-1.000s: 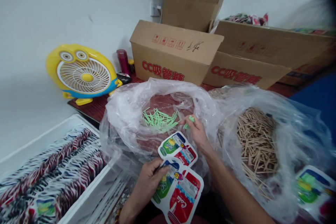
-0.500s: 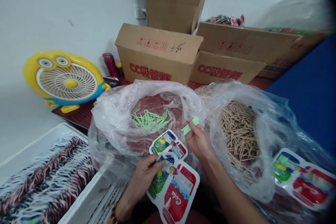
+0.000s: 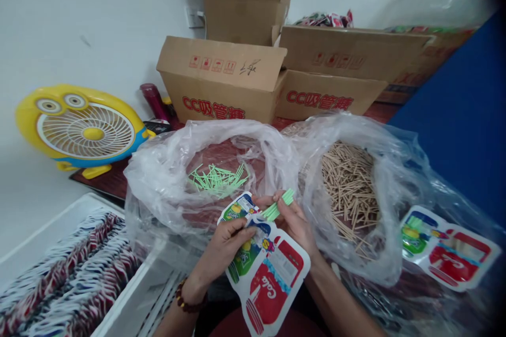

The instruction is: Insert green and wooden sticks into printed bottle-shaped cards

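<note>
My left hand (image 3: 225, 247) pinches the top edge of a printed candy pouch (image 3: 272, 287) with green and red cola-labelled halves. A second pouch (image 3: 236, 207) lies behind it, partly covered. Between the fingers of my right hand (image 3: 294, 221) is a small bundle of light green sticks (image 3: 281, 203), its lower end at the top edge of the front pouch. Whether the tips are inside the pouch I cannot tell. Beyond my hands, loose green sticks (image 3: 217, 178) lie in a clear plastic bag (image 3: 158, 179). Brown sticks (image 3: 350, 184) fill another plastic bag (image 3: 389, 221) to the right.
One pouch (image 3: 448, 250) lies far right on plastic. A white crate (image 3: 130, 287) at left holds rows of packed pouches (image 3: 71, 274). Behind stand a yellow fan (image 3: 87, 129), a dark red bottle (image 3: 154, 101) and cardboard boxes (image 3: 221, 71). A blue panel (image 3: 466, 116) borders the right.
My right hand has brought the green sticks down and closer to the front pouch, so they now meet its top edge. The whole view has shifted a little.
</note>
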Available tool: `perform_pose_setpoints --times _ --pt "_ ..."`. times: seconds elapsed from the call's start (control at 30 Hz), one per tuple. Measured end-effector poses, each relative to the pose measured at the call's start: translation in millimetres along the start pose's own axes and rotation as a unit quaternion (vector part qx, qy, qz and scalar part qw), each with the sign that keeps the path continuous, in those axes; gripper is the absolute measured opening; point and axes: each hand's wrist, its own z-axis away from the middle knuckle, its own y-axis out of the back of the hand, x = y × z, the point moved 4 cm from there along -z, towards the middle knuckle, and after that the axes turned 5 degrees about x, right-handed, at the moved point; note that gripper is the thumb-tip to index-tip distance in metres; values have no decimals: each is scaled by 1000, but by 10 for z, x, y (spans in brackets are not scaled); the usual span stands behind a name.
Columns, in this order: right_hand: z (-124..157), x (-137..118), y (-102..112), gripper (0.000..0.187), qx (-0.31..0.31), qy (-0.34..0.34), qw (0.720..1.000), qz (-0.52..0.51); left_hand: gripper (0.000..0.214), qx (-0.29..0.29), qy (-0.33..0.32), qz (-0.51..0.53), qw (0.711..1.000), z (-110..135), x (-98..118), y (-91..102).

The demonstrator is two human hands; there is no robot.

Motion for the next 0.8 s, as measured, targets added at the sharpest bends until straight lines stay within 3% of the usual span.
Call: perform_pose_setpoints --times 0.1,0.23,0.37,0.43,0.53,0.6,0.67,0.8 --pt "18 10 50 21 -20 -34 999 37 28 4 2 17 1000 -56 9 -33" --pt "-5 -72 34 24 -98 -68 990 80 27 -22 33 80 996 -136 -19 -74" --pt "-52 -391 80 37 -133 28 971 195 26 -11 33 97 995 -221 -52 -53" --pt "-44 -528 106 42 -158 67 928 330 27 1 31 102 994 -273 -67 -51" --pt "-5 -621 129 49 -204 108 817 529 29 3 41 119 992 -349 -83 -93" --pt "15 -634 133 53 -232 141 759 591 30 -6 49 132 990 -386 -84 -135" --pt "16 -633 152 53 -248 164 736 608 29 -13 47 144 988 -408 -71 -168" --pt "-1 -683 245 38 -227 223 745 586 25 -7 11 150 989 -434 -20 -199"
